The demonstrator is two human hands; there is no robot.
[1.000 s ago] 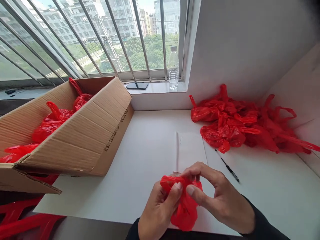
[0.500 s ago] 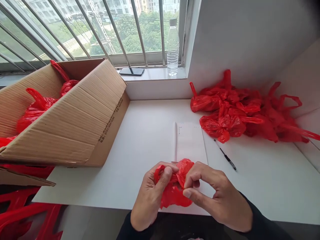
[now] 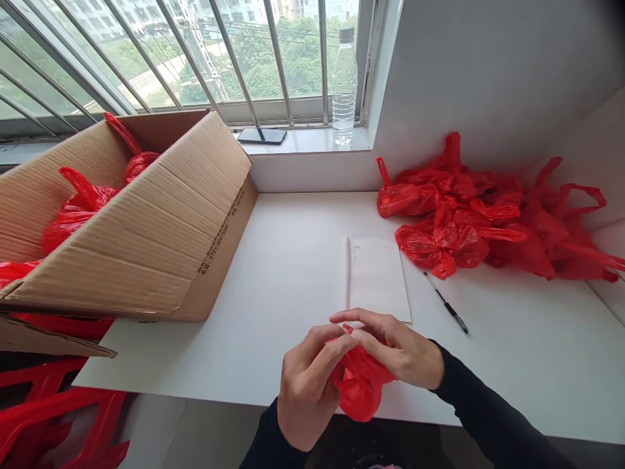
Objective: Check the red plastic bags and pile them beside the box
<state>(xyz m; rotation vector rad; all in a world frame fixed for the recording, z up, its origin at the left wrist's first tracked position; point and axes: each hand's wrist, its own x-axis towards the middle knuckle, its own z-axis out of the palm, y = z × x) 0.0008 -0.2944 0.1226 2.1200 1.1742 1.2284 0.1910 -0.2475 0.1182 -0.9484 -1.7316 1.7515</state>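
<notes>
A crumpled red plastic bag is between my hands at the table's front edge. My left hand has its fingers closed on the bag's upper left side. From the right, my right hand pinches the top of the bag with thumb and fingers, and the fingertips of both hands nearly meet there. What the bag contains, if anything, is hidden. Just beyond the hands lies a white notebook, and a black pen rests to its right.
Several red plastic bags are heaped at the back right by the wall. A cardboard box with red bags inside stands at the left. A water bottle and a phone sit on the windowsill. Red stools are below left.
The bag has been turned between my hands, and its rounded part now hangs below them. My right hand has come in to the left, over the bag's top. The view has shifted slightly.
</notes>
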